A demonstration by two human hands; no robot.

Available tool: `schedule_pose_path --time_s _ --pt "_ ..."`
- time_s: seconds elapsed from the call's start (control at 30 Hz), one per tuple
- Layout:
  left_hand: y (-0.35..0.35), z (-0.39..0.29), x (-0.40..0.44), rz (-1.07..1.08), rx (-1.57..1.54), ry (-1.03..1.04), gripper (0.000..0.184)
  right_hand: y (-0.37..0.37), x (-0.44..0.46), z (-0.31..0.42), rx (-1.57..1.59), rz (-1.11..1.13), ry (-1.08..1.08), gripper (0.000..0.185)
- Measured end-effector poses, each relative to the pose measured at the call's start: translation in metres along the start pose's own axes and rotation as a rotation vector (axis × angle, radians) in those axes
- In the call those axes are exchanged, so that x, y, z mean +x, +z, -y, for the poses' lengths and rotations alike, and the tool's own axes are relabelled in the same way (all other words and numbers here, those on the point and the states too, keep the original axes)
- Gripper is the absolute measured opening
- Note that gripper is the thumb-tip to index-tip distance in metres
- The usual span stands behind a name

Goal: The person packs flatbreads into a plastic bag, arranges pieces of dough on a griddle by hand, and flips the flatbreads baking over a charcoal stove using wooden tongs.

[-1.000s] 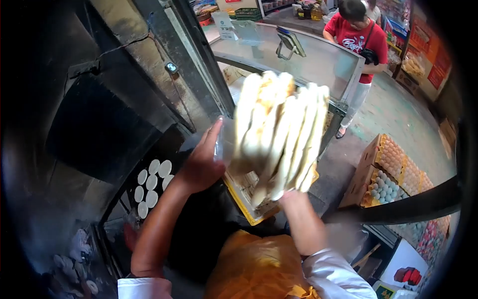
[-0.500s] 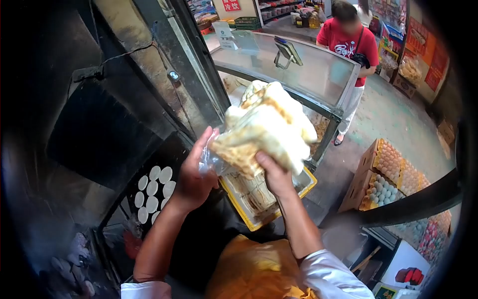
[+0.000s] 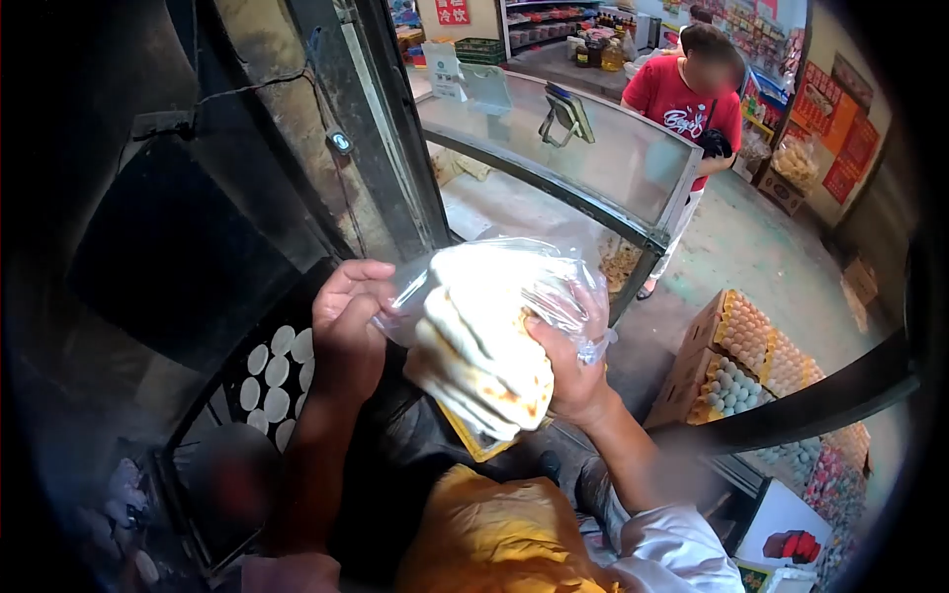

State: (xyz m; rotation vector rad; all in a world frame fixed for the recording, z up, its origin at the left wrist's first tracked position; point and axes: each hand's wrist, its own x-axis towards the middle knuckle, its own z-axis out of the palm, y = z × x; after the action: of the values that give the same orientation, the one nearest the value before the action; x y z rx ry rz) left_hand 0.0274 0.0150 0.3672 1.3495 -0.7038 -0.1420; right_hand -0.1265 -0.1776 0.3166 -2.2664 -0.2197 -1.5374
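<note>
A stack of flat, browned breads (image 3: 484, 346) hangs in front of me, with a clear plastic bag (image 3: 563, 282) around its top and right side. My right hand (image 3: 573, 376) grips the stack from the right, its thumb over the breads' edge. At the left, my left hand (image 3: 354, 311) pinches the edge of the bag, fingers curled. Below the stack shows the corner of a yellow-rimmed tray (image 3: 477, 450), mostly hidden by the breads.
Pale dough rounds (image 3: 278, 372) lie on a dark surface at left. A glass-topped counter (image 3: 633, 148) holds a small device on a stand (image 3: 566, 114). Beyond it stands a person in a red shirt (image 3: 682, 99). Egg trays (image 3: 732, 385) are stacked at right.
The breads have turned and come down and nearer, and the bag now spreads around them. My left hand has moved left, drawing the bag's edge. The view has shifted slightly.
</note>
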Motion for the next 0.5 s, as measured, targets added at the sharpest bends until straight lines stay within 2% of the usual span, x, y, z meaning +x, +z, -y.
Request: schedule_pose_path --time_s 0.03,0.1,0.13,0.17,0.23,0.27,0.33,0.37,0.4,0.47,0.5 --pt "0.006 -0.001 -0.001 -0.007 -0.037 -0.002 0.013 0.000 -0.005 -0.009 -0.009 0.048 -0.023 0.055" --pt "0.000 0.008 0.002 0.001 -0.216 -0.042 0.006 -0.007 -0.004 -0.010 -0.038 0.115 -0.027 0.054" --pt "-0.001 0.010 0.004 0.002 -0.304 -0.063 0.009 -0.009 -0.003 -0.011 -0.070 0.172 -0.025 0.053" --pt "0.001 0.008 0.002 0.011 -0.170 0.027 0.006 -0.009 -0.001 -0.013 -0.047 0.223 -0.024 0.055" --pt "-0.003 0.015 -0.004 0.097 -0.431 -0.132 0.023 -0.006 -0.003 -0.014 -0.067 0.230 0.047 0.056" --pt "-0.004 0.018 -0.011 0.105 -0.437 -0.135 0.023 -0.006 -0.004 -0.015 -0.084 0.239 0.115 0.058" --pt "-0.003 0.021 -0.023 0.196 0.016 -0.107 0.030 -0.011 -0.003 -0.014 -0.171 0.287 0.170 0.060" --pt "0.004 0.021 -0.025 0.246 0.120 -0.017 0.033 -0.011 -0.005 -0.013 -0.223 0.317 0.170 0.064" --pt "0.009 0.018 -0.025 0.259 0.108 -0.018 0.033 -0.012 -0.006 -0.013 -0.280 0.350 0.168 0.067" --pt "0.019 0.016 -0.023 0.081 0.050 -0.189 0.036 -0.019 0.003 -0.009 -0.362 0.381 0.170 0.069" --pt "0.020 0.022 -0.019 0.092 0.068 -0.243 0.041 -0.020 0.002 -0.010 -0.395 0.382 0.174 0.069"
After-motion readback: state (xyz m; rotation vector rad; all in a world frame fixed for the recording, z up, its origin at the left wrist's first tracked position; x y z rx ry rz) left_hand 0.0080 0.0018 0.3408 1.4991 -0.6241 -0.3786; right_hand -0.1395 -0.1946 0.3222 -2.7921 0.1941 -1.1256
